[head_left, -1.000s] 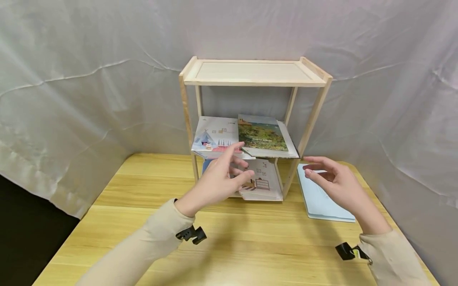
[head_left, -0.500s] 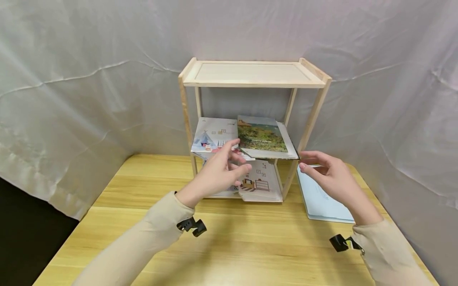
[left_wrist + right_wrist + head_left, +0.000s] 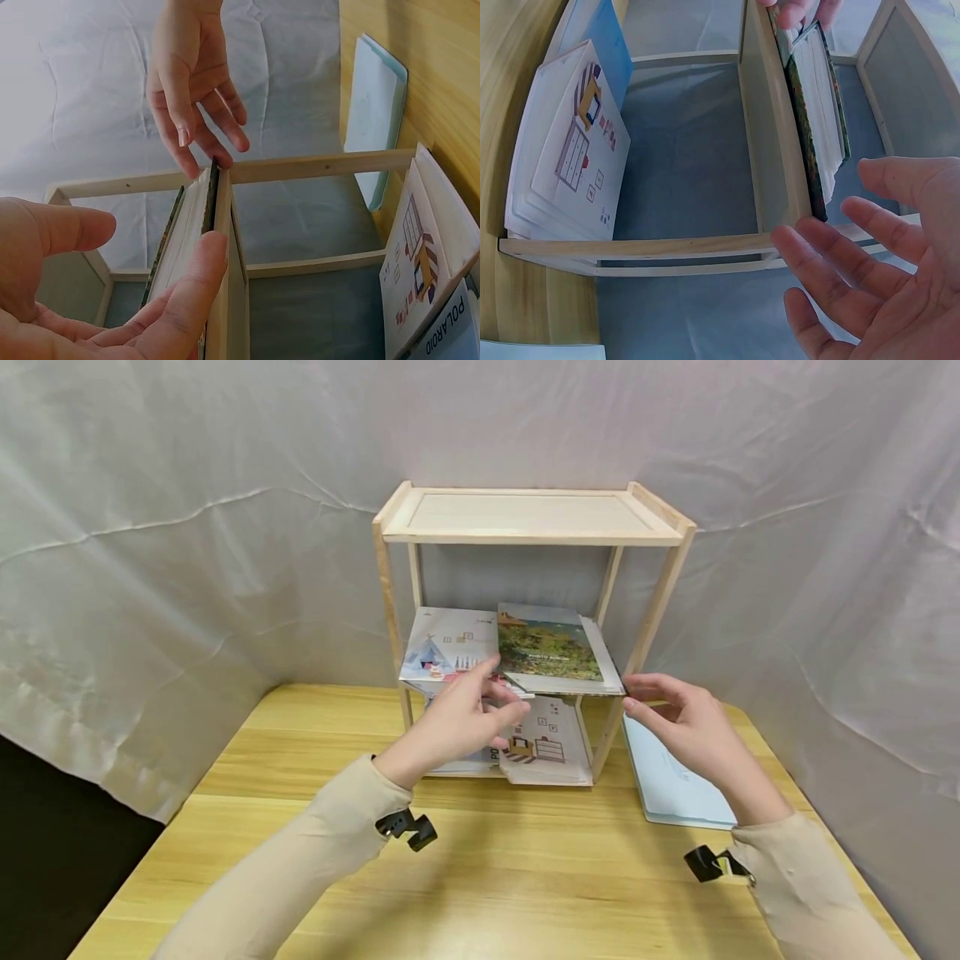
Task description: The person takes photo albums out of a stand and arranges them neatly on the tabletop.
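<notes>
On the middle tier of a small wooden shelf (image 3: pixel 532 517) lies a photo album (image 3: pixel 555 647) with a garden-by-the-sea cover. A white book (image 3: pixel 450 631) with a tent picture lies to its left. My left hand (image 3: pixel 468 714) is at the album's front left corner, fingers touching near the tier's edge, thumb apart. At the front right corner, my right hand (image 3: pixel 686 722) reaches fingertips to the album's and shelf's edge, thumb held away. The right wrist view shows the album's page block (image 3: pixel 817 112) between dark covers. Neither hand pinches anything.
White books (image 3: pixel 547 739) with a furniture drawing lie on the bottom tier, beside a blue book marked POLAROID (image 3: pixel 446 330). A light blue book (image 3: pixel 675 785) lies on the wooden table (image 3: pixel 480 877) right of the shelf. Grey cloth (image 3: pixel 225 527) hangs behind.
My right hand has moved left and slightly up to the album's front right corner. My left hand has shifted slightly. The books look unmoved.
</notes>
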Tool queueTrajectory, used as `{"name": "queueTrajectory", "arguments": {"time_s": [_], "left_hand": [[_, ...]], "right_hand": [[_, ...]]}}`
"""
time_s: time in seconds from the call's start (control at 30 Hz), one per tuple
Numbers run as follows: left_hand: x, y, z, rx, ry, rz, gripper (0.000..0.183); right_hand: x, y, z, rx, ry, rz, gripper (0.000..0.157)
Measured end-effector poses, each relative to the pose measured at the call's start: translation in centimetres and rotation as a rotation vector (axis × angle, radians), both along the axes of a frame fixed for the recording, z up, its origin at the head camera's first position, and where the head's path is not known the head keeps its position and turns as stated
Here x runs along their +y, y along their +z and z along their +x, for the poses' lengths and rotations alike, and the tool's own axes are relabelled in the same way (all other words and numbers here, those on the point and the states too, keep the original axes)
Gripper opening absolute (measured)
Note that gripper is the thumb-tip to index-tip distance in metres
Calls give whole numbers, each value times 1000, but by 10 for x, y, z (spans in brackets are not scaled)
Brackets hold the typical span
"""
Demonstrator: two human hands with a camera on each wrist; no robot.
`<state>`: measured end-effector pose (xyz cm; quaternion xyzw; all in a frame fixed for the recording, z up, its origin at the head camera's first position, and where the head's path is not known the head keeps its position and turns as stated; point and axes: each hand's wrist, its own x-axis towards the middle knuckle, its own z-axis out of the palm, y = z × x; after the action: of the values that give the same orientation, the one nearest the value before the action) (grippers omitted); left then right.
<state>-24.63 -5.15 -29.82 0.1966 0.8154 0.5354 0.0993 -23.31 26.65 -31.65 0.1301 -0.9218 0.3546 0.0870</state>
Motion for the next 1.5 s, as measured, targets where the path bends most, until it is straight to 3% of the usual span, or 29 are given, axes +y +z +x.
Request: {"name": "queueTrajectory", "arguments": {"time_s": [0.27,0.6,1.03,1.3,1.5], "left_hand": [[1,4,-2,-72,5,51,93],[2,4,-4,-87,-20,77,91],[-2,12,11,-9,-33,-8,87],[-2,8,19,51,-27,-13,81],[-5,6,24,55,-29,17,75]], "right_hand": [[-2,2,-1,8,-1,1,44],[-1,4,0,38,9,-3,41],[0,10,10,40,9,-26,41],[3,10,16,47,18,-34,37],[4,8,18,47,29,-55,32]]}}
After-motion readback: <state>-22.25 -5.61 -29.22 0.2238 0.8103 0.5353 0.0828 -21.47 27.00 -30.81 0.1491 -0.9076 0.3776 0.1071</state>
